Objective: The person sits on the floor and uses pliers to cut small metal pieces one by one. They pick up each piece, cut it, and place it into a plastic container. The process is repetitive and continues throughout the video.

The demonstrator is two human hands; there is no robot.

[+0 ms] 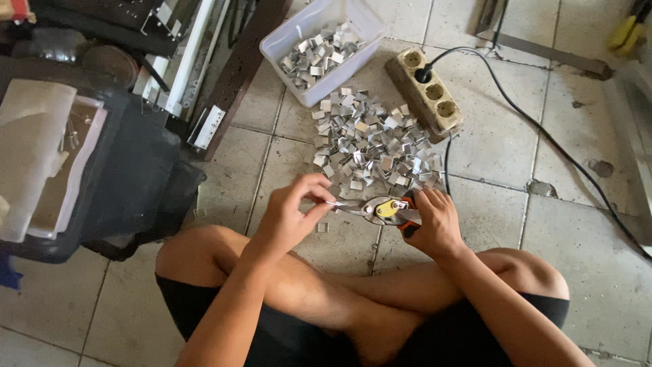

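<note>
I sit cross-legged on a tiled floor. My right hand (435, 221) grips metal snips (380, 209) with orange handles and a yellow latch, jaws pointing left. My left hand (292, 211) pinches a small thin metal piece (334, 202) at the tips of the jaws. Just beyond my hands lies a heap of several small cut metal squares (370, 143). One loose square (322, 227) lies on the floor under my left hand.
A white plastic tub (360, 20) at the far side holds more metal squares. A beige power strip (428, 95) with a black cable plugged in lies right of the heap. Dark bags, metal profiles and white material are stacked at left (122, 136).
</note>
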